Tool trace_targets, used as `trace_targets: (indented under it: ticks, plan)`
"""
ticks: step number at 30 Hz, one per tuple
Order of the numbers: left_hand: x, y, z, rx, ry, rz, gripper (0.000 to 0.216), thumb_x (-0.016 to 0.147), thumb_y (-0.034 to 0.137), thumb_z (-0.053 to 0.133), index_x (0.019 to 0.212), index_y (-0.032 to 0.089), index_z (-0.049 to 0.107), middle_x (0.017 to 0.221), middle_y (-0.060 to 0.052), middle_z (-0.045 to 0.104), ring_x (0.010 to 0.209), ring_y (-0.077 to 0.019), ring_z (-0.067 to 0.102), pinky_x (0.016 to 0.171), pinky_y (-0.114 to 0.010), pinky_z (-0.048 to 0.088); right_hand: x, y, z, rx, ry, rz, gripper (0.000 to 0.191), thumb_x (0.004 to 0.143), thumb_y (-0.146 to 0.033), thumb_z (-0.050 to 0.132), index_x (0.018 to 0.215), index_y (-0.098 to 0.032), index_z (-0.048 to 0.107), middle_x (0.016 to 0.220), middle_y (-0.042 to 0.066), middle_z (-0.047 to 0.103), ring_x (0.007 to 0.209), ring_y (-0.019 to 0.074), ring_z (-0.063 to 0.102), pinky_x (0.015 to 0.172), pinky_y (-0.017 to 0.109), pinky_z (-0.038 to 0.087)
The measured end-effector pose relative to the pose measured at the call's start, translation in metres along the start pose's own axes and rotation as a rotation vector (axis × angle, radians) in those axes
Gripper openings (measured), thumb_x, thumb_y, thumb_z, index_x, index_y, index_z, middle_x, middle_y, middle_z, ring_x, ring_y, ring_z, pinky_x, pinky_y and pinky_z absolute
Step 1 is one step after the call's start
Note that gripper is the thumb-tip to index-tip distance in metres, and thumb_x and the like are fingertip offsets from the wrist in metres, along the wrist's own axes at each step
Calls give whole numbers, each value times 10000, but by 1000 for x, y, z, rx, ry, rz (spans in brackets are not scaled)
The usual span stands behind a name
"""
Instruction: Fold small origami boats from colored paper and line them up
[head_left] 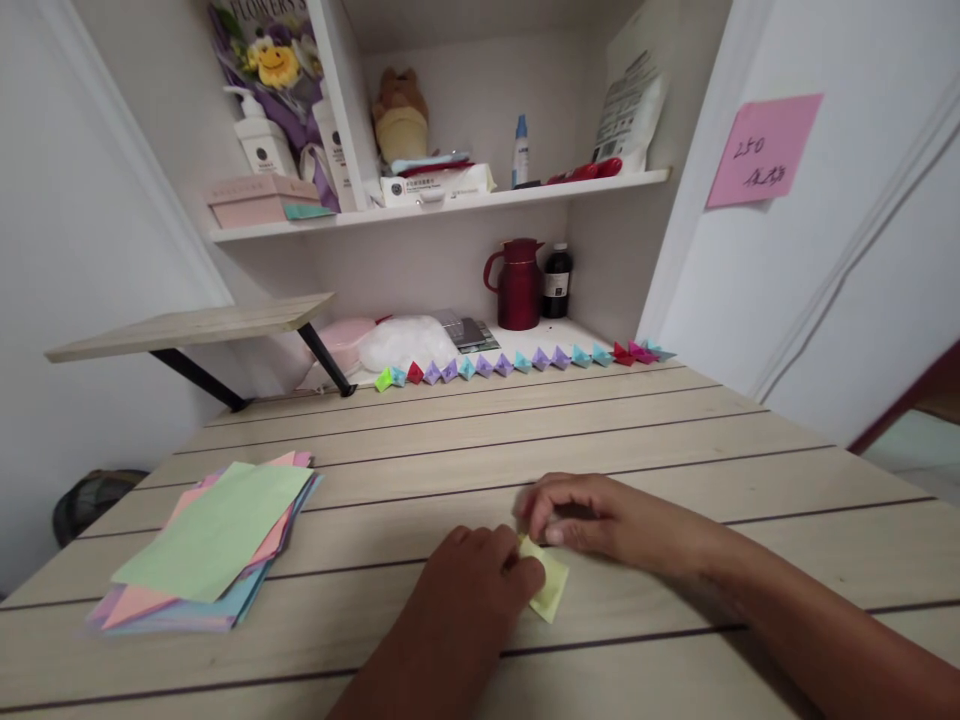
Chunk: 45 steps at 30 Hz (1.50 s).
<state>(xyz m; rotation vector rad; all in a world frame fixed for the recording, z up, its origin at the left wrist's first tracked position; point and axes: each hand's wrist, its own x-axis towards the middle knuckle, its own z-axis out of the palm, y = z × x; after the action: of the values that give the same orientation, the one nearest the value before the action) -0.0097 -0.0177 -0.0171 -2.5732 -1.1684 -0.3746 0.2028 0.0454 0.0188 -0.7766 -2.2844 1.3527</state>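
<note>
Head view — left hand (474, 585) pinches yellow paper (553, 588); right hand (589, 508) curls just beyond that grip — whether pinching, I cannot tell.

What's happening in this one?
A person sits or stands at a slatted table, with both hands at a small piece of yellow paper. The left hand is on it; the right hand curls at its far end. A paper stack lies to the left, and folded paper shapes line the back.
</note>
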Motion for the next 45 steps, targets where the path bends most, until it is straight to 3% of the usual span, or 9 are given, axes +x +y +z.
trace_targets:
  ticks: [7,11,14,21,27,31,34,40,45]
  plan:
    - [-5,-6,-7,85,-50,15,317,868,176,586,1161,296,576,880,7,631,699,-164,561,650,-309,392,7,3,8,-264,231,44,133,877,-218,554,875,-200,687,872,32,668,827,178,599,763,294,449]
    - [-4,-5,-8,91,-60,-17,300,879,214,588,1166,303,582,857,3,638,679,-160,561,625,-294,386,8,0,8,-290,222,19,225,934,-279,486,956,-218,701,904,40,678,861,180,602,796,297,440]
    - [-3,-5,-9,87,-67,-19,293,883,215,587,1161,306,588,834,2,628,654,-155,552,599,-285,375,9,2,11,-333,244,69,213,834,-272,635,1034,-218,687,885,32,643,841,183,584,762,285,435]
    - [2,1,-15,-49,-170,-45,218,862,164,572,1044,263,642,835,-11,621,674,-167,560,633,-309,402,10,1,20,-332,215,108,228,648,-68,688,805,-206,596,788,-31,556,702,122,494,616,221,364]
    - [11,8,-32,-343,-296,-309,234,810,192,623,1041,230,623,980,-28,651,827,-198,572,744,-330,420,6,-1,20,-266,180,119,200,685,-83,655,767,-213,528,704,-64,506,654,105,445,583,210,323]
    - [11,8,-31,-571,-176,-539,404,745,234,675,1130,215,553,1063,-53,628,867,-212,573,762,-338,438,7,-4,24,-166,193,118,190,717,-107,642,793,-221,512,666,-76,466,619,99,424,559,205,312]
    - [9,8,-26,-782,-55,-569,503,719,209,681,1189,239,504,1121,-50,626,886,-199,588,768,-319,452,7,-9,28,-91,214,69,185,733,-125,640,813,-223,504,683,-70,482,619,103,415,558,208,314]
    - [11,9,-25,-1030,20,-676,138,790,214,560,918,223,611,747,23,673,658,-141,581,619,-241,426,4,-22,30,16,267,-19,135,782,-199,647,846,-218,529,823,-17,566,751,142,489,661,240,385]
    - [13,9,-27,-1061,104,-745,114,773,175,513,708,200,603,599,46,579,577,-116,520,564,-219,389,3,-27,27,41,300,-43,145,752,-170,677,778,-207,540,790,-27,553,754,140,504,680,241,396]
